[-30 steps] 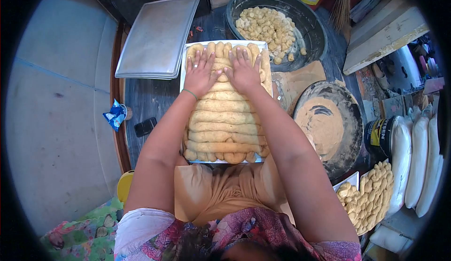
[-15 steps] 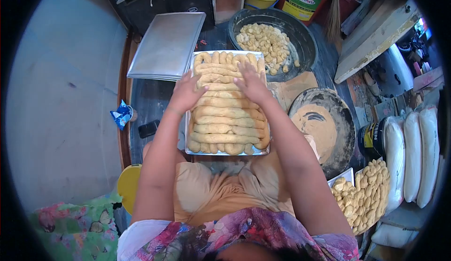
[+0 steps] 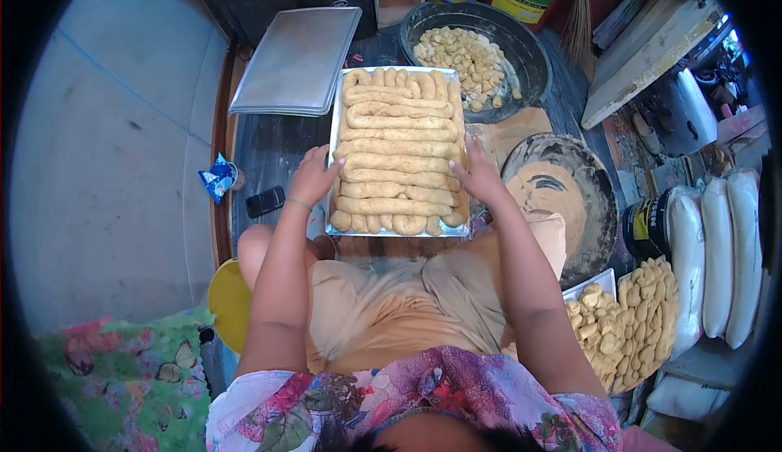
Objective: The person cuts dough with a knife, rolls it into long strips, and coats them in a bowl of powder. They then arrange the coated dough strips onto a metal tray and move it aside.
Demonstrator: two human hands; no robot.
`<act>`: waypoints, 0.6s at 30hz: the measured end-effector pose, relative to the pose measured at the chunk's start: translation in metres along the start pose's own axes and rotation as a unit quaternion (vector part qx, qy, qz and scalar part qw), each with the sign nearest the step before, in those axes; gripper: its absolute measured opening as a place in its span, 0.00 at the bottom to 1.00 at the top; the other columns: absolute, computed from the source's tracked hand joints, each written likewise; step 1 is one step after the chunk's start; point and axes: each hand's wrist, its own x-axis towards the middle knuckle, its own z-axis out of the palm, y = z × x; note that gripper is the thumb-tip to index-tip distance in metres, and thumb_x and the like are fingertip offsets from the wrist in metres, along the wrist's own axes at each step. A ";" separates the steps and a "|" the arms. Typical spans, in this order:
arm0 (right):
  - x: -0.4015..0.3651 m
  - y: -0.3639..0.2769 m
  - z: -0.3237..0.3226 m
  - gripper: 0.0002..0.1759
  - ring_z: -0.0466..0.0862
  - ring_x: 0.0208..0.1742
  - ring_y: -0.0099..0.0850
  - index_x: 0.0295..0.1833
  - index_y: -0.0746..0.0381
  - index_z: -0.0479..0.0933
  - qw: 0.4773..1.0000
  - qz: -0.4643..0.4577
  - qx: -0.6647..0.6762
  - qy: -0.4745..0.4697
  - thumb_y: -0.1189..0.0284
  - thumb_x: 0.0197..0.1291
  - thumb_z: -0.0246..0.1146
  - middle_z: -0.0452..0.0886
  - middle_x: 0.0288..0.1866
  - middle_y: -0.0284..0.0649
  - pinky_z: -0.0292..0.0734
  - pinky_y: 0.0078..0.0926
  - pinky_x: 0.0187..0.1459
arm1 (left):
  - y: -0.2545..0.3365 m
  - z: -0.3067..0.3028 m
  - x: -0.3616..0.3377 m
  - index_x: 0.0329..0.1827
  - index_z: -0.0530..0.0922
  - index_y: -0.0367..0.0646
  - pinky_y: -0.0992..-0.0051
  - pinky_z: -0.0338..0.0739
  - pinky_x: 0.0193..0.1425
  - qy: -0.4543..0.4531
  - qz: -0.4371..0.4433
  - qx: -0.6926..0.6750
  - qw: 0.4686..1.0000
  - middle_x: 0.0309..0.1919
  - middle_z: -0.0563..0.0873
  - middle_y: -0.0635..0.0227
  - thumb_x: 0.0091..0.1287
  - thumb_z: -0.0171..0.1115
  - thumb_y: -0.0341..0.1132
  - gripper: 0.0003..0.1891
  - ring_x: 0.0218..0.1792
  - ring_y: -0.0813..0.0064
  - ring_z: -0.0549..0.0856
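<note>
A metal baking tray [image 3: 337, 130] lies in front of my lap, packed with long dough ropes [image 3: 397, 161]. Most of the ropes run crosswise; at the far and near ends several are set lengthwise. My left hand [image 3: 313, 177] grips the tray's left side, thumb over the rim towards the dough. On the opposite side my right hand [image 3: 481, 177] holds the right edge in the same way, its thumb close to the rope ends. The fingers of both hands are partly hidden along the outer sides of the tray.
Behind left is a stack of flat trays [image 3: 297, 61]. A black basin [image 3: 533, 69] holds dough pieces, and a second round basin [image 3: 570, 208] has powder in it. Shaped dough [image 3: 645, 322] lies at the right. A phone [image 3: 265, 201] rests on the left.
Both hands have come off the dough's upper part and moved back to the tray's two sides, where they now grip it. The whole view has shifted slightly.
</note>
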 end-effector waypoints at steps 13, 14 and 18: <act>-0.003 -0.020 -0.005 0.45 0.50 0.76 0.52 0.76 0.59 0.46 0.999 -0.031 -0.037 -0.023 0.51 0.62 0.58 0.46 0.76 0.56 0.53 0.43 0.72 | 0.013 0.003 0.006 0.70 0.62 0.42 0.60 0.65 0.67 -0.110 -0.075 -0.011 0.991 0.64 0.70 0.45 0.64 0.50 0.61 0.39 0.64 0.49 0.71; 0.001 -0.016 -0.003 0.45 0.50 0.76 0.51 0.76 0.60 0.46 0.999 -0.026 -0.019 -0.014 0.52 0.62 0.58 0.46 0.76 0.57 0.53 0.43 0.72 | 0.006 0.010 0.011 0.71 0.60 0.41 0.60 0.65 0.67 -0.104 -0.084 -0.007 0.991 0.64 0.70 0.45 0.64 0.50 0.62 0.40 0.64 0.48 0.71; 0.011 0.000 0.004 0.45 0.50 0.76 0.50 0.75 0.62 0.45 0.999 0.021 0.025 0.006 0.53 0.62 0.57 0.45 0.76 0.59 0.53 0.40 0.72 | -0.005 0.024 0.018 0.72 0.56 0.36 0.60 0.63 0.68 -0.061 -0.140 -0.029 0.988 0.65 0.68 0.41 0.64 0.47 0.63 0.43 0.65 0.47 0.69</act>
